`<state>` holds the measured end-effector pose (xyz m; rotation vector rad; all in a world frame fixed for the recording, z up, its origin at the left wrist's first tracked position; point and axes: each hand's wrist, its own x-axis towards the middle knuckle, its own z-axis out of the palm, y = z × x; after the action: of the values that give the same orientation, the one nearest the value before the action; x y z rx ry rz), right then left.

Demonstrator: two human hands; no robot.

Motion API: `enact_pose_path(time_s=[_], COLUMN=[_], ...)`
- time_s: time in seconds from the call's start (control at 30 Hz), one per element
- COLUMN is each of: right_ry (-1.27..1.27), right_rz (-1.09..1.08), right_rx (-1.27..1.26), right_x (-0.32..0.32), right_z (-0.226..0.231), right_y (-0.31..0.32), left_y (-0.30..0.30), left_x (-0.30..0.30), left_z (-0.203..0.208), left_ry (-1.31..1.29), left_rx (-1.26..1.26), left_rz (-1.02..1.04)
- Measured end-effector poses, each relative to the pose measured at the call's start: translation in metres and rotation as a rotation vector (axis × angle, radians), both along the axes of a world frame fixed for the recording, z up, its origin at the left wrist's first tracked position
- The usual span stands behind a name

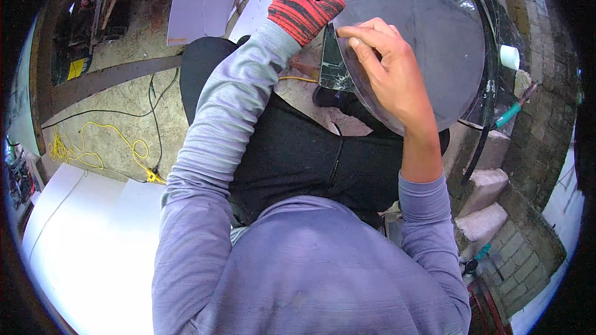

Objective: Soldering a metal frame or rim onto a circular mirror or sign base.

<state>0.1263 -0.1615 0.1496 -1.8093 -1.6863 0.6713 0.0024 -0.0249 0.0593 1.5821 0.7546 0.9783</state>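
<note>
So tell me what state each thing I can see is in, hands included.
Left hand, gloved, beside the round-edged sheet's left edge, part cut off by the frame.
Right hand, bare, thumb and forefinger close together at that edge.
Round-edged sheet, grey, glossy, reflecting light near the top.
Yellow cord, loosely tangled.
White panel, brightly lit.

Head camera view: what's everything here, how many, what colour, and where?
Rounded sheet: one, grey, upper right
Slab: at least one, black, under the sheet
Cup-like thing: one, white, far right
Handles: two, teal, right side
Blocks: at least three, pale, right
Panels: several, whitish, left side
Cords: several, yellow and black, left floor
Shirt: one, greyish, bottom centre
Trousers: one pair, black, centre
Left hand: one, red-and-black glove, by the sheet
Right hand: one, bare, over the sheet
</note>
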Motion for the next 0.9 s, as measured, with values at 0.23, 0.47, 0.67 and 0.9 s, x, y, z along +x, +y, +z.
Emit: enact_pose_path(time_s=[0.23, 0.47, 0.67, 0.9], right_ry=[0.082, 0.114, -0.129, -0.589], right_rz=[-0.020, -0.408, -0.970, -0.960], right_rx=[0.001, 0.156, 0.221, -0.027], right_x=[0.003, 0.072, 0.197, 0.249], right_z=[0.003, 0.031, 0.045, 0.025], right_y=[-0.001, -0.049, -0.142, -0.213], left_y=[-0.003, 0.001, 0.005, 0.008], left_x=[0.000, -0.010, -0.007, -0.013], left_z=[-0.002, -0.005, -0.008, -0.009], left_ry=[-0.006, 0.090, -0.059, -0.005], left_rx=[-0.025, 0.174, 0.035, 0.008], left_rz=[-0.012, 0.001, -0.088, -0.099])
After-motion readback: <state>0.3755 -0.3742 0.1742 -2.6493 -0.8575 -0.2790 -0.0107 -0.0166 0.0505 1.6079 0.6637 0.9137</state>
